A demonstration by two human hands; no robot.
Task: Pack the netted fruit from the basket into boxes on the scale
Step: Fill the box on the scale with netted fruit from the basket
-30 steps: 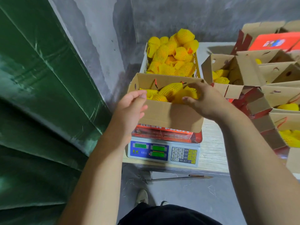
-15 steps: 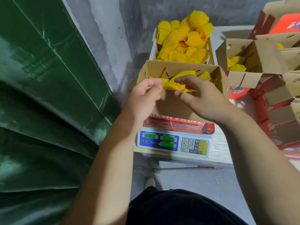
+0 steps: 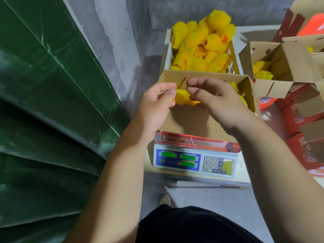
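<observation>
Two hands over a box on the scale

The right hand (image 3: 217, 100) hides most fruit in the cardboard box (image 3: 192, 120). Both hands curl and pinch one netted fruit (image 3: 184, 99), soft, bumpy, yellow, at the box's near edge; the left hand (image 3: 156, 106) holds its left end. The box sits on the scale (image 3: 194, 161). The basket (image 3: 168, 57) behind is piled high.

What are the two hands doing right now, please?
Left hand: pinching the yellow netted fruit.
Right hand: pinching the same fruit's net.
</observation>
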